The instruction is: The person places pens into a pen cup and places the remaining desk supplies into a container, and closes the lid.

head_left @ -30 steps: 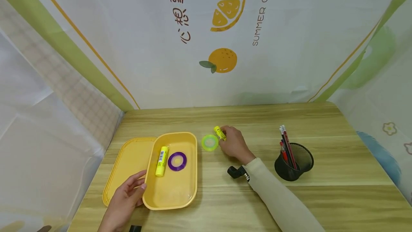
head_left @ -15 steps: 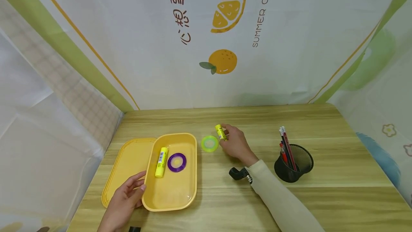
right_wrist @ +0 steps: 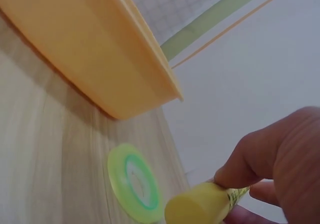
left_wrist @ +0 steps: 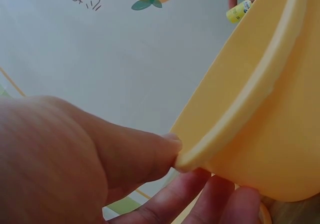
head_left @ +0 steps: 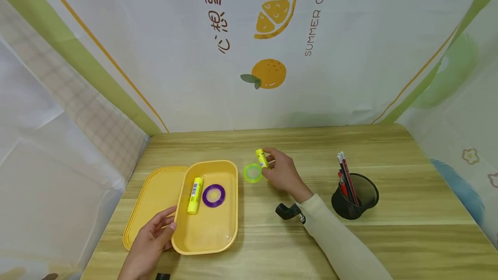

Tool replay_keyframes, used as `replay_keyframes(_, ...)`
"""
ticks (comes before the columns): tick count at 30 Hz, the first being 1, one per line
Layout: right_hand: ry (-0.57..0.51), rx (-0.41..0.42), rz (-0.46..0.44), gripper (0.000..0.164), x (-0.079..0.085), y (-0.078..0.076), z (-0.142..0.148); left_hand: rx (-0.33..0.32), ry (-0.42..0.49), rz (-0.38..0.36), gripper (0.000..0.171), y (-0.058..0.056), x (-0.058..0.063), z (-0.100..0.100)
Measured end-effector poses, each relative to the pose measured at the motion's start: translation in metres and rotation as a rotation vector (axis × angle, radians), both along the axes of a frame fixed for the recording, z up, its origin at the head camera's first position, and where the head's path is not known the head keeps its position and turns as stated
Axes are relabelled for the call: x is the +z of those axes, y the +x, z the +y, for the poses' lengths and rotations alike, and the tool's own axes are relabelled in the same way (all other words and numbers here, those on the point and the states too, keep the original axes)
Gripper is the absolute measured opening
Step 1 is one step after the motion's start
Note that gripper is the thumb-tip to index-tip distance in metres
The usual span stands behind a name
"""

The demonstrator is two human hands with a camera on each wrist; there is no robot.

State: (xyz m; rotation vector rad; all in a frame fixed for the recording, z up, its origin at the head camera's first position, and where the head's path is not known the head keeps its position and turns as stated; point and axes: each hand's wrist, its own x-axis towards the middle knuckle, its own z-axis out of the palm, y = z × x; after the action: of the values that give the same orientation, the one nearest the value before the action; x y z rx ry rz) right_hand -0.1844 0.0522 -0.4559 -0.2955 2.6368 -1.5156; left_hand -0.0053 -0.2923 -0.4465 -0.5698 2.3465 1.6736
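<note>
My right hand (head_left: 285,172) pinches a yellow glue stick (head_left: 262,158) between thumb and fingers, just above and beside a green tape roll (head_left: 253,173). In the right wrist view the glue stick (right_wrist: 197,204) hangs clear of that roll. At the left, my left hand (head_left: 151,237) holds the rim of a yellow plastic box (head_left: 205,249), with its thumb over the edge and fingers beneath, as the left wrist view shows. Inside the box lie a second yellow glue stick (head_left: 195,195) and a purple tape roll (head_left: 213,195).
A yellow lid (head_left: 151,198) lies flat under the box's left side. To the right stands a black mesh pen cup (head_left: 350,206) holding several pencils (head_left: 348,178). A printed cloth (head_left: 264,107) hangs behind the wooden table (head_left: 295,249).
My right hand has lifted the glue stick slightly and shifted it a little left, over the green tape roll's edge. The left hand and the box stay in place.
</note>
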Motion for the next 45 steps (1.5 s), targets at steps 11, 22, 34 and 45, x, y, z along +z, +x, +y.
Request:
replay_keyframes(11,-0.051,0.021,0.002,0.063,0.012,0.01,-0.01,0.004,0.001,-0.005,0.05,0.001,0.0,0.0)
replay_keyframes(22,-0.13,0.096,-0.005,0.057,0.018,0.023,-0.022,0.003,0.013,-0.003,0.049,0.001,0.0,-0.001)
replay_keyframes(34,-0.157,0.179,-0.016,0.057,0.024,0.04,-0.041,0.003,0.025,0.018,0.05,-0.001,-0.003,0.001)
replay_keyframes(45,-0.188,0.273,-0.039,0.06,0.027,0.054,-0.06,0.003,0.026,0.012,0.051,-0.002,-0.005,0.0)
